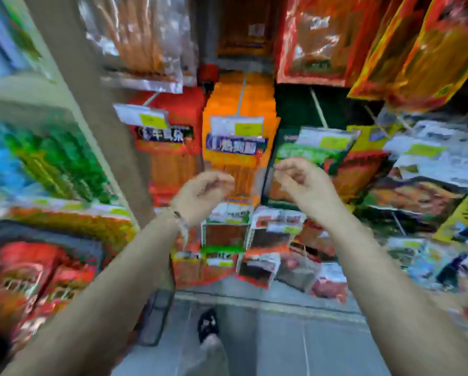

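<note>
The frame is blurred by motion. My left hand [203, 194], with a bracelet at the wrist, is raised in front of a store rack of hanging snack packets. Its fingers are loosely curled and nothing shows in them. My right hand [299, 180] is at the same height a little to the right, fingers also loosely curled and holding nothing I can see. Between and behind the hands hangs an orange packet [238, 147]. A red packet [170, 147] hangs to its left and a green-topped packet [314, 156] to its right. Neither hand visibly touches a packet.
More packets hang above and lower down on hooks with yellow price tags [247, 128]. A dark basket [73, 237] holding red packs is at lower left. A grey post [92, 109] separates shelves on the left. My shoe [208, 324] stands on the grey floor.
</note>
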A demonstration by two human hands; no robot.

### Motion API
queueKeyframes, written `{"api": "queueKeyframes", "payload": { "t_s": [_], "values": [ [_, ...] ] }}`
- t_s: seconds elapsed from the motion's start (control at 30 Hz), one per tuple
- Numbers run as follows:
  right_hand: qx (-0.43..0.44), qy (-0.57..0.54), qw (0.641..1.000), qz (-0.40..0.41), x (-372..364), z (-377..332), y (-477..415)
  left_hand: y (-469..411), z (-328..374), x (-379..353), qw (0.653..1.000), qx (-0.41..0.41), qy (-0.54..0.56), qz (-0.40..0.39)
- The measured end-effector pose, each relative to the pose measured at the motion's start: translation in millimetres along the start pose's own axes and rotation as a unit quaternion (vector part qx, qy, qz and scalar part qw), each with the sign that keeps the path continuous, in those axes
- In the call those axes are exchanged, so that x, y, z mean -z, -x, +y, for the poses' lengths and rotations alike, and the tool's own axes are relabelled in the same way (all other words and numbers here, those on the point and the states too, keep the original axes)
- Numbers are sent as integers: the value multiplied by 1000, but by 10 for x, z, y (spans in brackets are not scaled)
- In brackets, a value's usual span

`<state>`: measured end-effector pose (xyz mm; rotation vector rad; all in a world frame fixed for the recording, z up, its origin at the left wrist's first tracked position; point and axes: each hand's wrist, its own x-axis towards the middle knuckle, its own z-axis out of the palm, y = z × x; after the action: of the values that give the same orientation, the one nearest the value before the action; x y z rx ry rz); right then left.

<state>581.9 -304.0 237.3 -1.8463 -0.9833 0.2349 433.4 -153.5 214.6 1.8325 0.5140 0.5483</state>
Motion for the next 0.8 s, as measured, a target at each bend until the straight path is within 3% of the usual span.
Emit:
{"api": "queueKeyframes", "payload": {
  "t_s": [0.1,0.2,0.3,0.43,0.57,0.7,0.8],
  "values": [
    [-98,-24,989,-107,-631,344,618,900,-820,110,979,203,-10,12],
    [-206,-28,956,-207,-1253,679,1216,1917,-1580,191,918,395,-38,-6],
    [-304,-6,910,-281,-1765,972,1732,2801,-2030,240,861,508,-8,0],
    [-368,83,819,-433,-2224,1210,2187,3524,-2305,411,808,583,23,74],
    [-326,237,701,-589,-2663,1242,2335,3789,-2484,807,799,597,2,73],
    [-294,263,687,-610,-3283,888,2116,3843,-2657,1412,790,606,8,88],
    [-302,224,714,-591,-3840,471,1838,3715,-2799,2004,785,608,15,117]
  ]
}}
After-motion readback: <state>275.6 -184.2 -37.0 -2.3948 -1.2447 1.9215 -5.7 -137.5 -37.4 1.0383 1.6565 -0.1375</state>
